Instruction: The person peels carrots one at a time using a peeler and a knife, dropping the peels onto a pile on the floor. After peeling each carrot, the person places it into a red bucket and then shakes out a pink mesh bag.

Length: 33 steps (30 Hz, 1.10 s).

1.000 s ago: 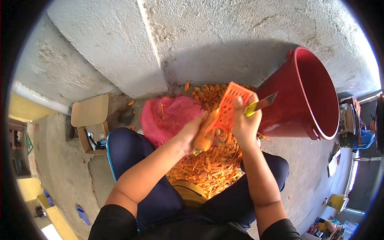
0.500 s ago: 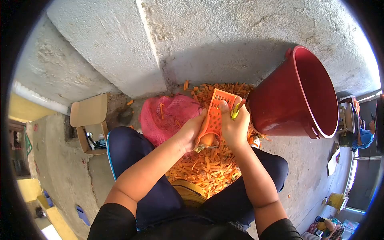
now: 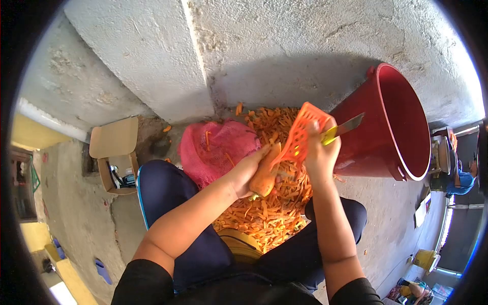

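My left hand (image 3: 247,173) is wrapped round a thick orange carrot (image 3: 264,182), whose lower end points toward me. My right hand (image 3: 322,150) grips an orange plastic grater (image 3: 303,131) with holes, tilted beside the carrot. A knife (image 3: 341,129) with a yellow-green handle is also in my right hand, its blade pointing to the upper right. Beneath my hands lies a large heap of orange peelings (image 3: 264,218).
A pink mesh bag (image 3: 216,147) lies left of the peelings. A large red bucket (image 3: 356,142) leans at the right. An open cardboard box (image 3: 114,137) stands at the left, and a rough wall (image 3: 284,46) rises ahead. A person in blue is at the far right.
My right hand has moved right with the grater and knife, away from my left hand. The carrot now shows in full view, and the knife blade has swung outward.
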Tool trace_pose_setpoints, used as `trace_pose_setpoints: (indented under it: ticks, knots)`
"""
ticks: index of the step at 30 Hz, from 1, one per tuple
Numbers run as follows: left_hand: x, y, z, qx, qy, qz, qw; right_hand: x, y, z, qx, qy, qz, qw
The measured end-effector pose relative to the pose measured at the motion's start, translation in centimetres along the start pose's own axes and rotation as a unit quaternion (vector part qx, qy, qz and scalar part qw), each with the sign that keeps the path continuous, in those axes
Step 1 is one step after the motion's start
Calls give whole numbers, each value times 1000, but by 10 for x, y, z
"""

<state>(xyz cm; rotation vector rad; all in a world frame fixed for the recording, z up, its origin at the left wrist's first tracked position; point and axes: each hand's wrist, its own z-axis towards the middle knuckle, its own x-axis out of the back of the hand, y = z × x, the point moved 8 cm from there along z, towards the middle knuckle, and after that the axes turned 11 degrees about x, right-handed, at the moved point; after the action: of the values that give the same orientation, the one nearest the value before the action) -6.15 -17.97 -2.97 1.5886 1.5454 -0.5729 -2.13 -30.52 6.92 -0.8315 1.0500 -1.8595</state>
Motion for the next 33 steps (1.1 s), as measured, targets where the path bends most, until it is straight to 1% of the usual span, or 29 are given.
trace_pose_setpoints:
  ticks: [3, 5, 8, 11, 14, 17, 18, 20, 22, 23, 25, 27, 28, 29, 30, 31, 33]
  knots:
    - [-3, 8, 1, -59, 4, -60, 996, -20, -12, -17, 5, -58, 1, 998]
    - [4, 6, 5, -67, 9, -48, 997, -24, -11, -24, 16, -83, -1, 996]
    - [6, 4, 6, -64, 23, -19, 998, -26, -3, -30, -27, -115, -5, 993]
    - [2, 3, 3, -69, 36, -26, 997, -25, -7, -33, -31, -116, -4, 993]
    - [0, 3, 3, -67, 42, -28, 996, -25, -12, -34, -10, -120, -2, 993]
    - [-2, 5, 4, -78, 54, -21, 995, -24, -8, -32, 7, -88, -6, 996]
    - [-2, 6, 4, -85, 61, -19, 994, -23, -9, -31, 9, -91, -28, 995]
    - [4, 7, 10, -87, 15, 41, 995, -20, -12, -28, 14, -96, -74, 993]
    - [-4, 7, 5, -83, -1, 93, 992, -6, -3, -19, 28, -38, -102, 994]
    - [-11, 4, -3, -79, 7, 116, 990, 2, 4, -13, 35, -9, -115, 993]
    - [-14, 2, -6, -75, 8, 140, 987, 22, 17, 6, 39, 66, -109, 991]
    - [-6, -2, 1, -72, -3, 145, 987, 45, 28, 16, 22, 125, -223, 967]
    - [-5, -5, 0, -50, -6, 113, 992, 54, 28, 21, 40, 155, -205, 966]
    - [-4, -8, -1, -27, -10, 81, 996, 61, 44, 20, -42, 191, -66, 979]
    - [-3, -11, -2, -5, -15, 47, 999, 58, 36, 23, -24, 184, -46, 982]
    - [-1, -10, -2, -2, 4, 42, 999, 55, 29, 23, -6, 177, -27, 984]
    - [5, -8, -2, 4, 43, 32, 999, 33, 16, 16, -26, 93, -6, 995]
